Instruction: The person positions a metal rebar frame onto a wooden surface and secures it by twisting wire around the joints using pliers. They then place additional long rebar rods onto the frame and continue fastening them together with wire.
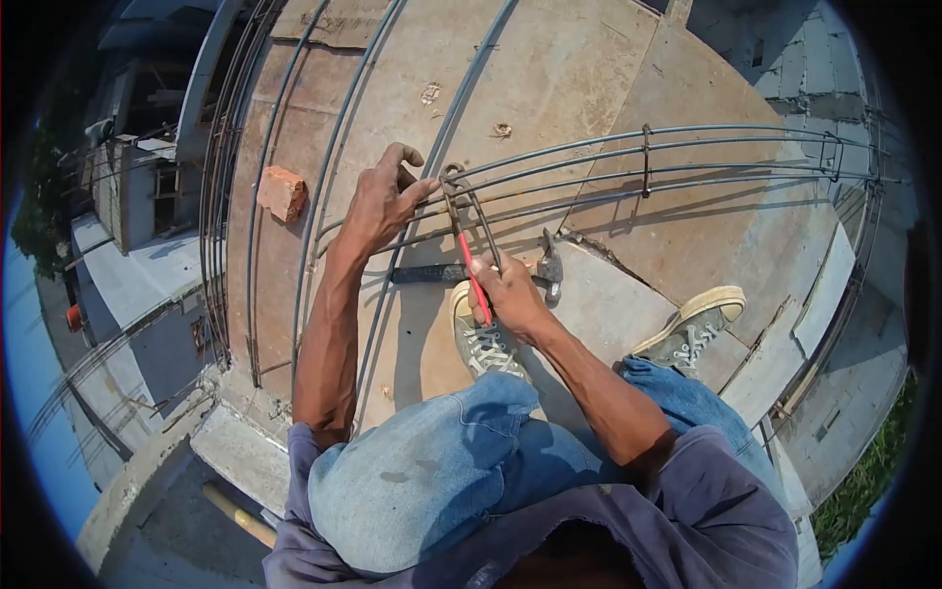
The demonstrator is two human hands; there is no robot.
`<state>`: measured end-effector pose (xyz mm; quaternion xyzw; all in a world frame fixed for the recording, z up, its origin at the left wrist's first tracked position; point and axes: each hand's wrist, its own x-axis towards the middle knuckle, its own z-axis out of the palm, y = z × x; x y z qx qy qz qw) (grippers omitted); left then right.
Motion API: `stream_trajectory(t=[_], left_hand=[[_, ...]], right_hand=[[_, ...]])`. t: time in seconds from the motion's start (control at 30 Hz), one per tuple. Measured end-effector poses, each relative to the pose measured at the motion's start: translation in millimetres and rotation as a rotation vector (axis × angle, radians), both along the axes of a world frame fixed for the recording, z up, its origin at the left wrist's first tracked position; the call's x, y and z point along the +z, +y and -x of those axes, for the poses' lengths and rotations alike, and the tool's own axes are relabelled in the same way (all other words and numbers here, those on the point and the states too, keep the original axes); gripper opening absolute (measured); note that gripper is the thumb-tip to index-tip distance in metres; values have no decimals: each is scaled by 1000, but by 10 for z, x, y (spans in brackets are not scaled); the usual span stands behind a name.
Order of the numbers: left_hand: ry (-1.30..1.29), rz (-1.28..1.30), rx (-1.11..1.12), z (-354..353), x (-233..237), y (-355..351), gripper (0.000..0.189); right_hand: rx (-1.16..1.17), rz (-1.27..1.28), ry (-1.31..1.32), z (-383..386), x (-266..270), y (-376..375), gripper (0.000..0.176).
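Note:
My left hand (385,199) is curled around the near end of a rebar cage, with its thumb along a bar and part of its grip hidden. In my right hand (512,297) is a pair of pincers (465,245) with one red handle and one dark one. Their jaws are at the rebar (549,157), close to my left thumb; any wire there is too small to make out. Below the bars lies a hammer (427,274) with a black grip, its metal head beside my right hand.
Long loose bars (343,128) run across the brown panels (549,69). A broken brick (282,193) sits at left. A stirrup (646,162) rings the cage. My shoes (692,329) stand near the hammer. Beyond the panels' edges are drops to lower roofs (147,265).

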<state>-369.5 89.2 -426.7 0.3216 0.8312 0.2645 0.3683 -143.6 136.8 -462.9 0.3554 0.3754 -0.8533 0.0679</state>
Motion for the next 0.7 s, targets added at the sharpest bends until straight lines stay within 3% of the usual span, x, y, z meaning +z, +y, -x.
stream_trajectory(t=[0.07, 0.13, 0.17, 0.37, 0.47, 0.53, 0.67, 0.7], left_hand=[[-4, -3, 15, 9, -22, 11, 33], [37, -125, 80, -49, -64, -67, 35], [44, -55, 50, -43, 6, -51, 38], [49, -28, -31, 82, 18, -66, 33], [165, 348, -206, 275, 176, -275, 49], [150, 355, -150, 546, -69, -726, 56], [31, 333, -3, 539, 82, -988, 55], [55, 309, 15, 513, 94, -987, 54]], right_hand=[[18, -29, -12, 16, -38, 67, 28], [-589, -36, -86, 36, -182, -43, 27], [-700, -67, -88, 46, -219, -29, 28], [-521, -159, -128, -73, -398, 57, 20], [-487, -207, -133, -103, -381, 140, 22], [-486, -208, -123, -132, -431, 163, 23], [-637, -260, -167, -28, -408, -63, 23], [-274, -143, -78, -36, -342, -181, 24]])
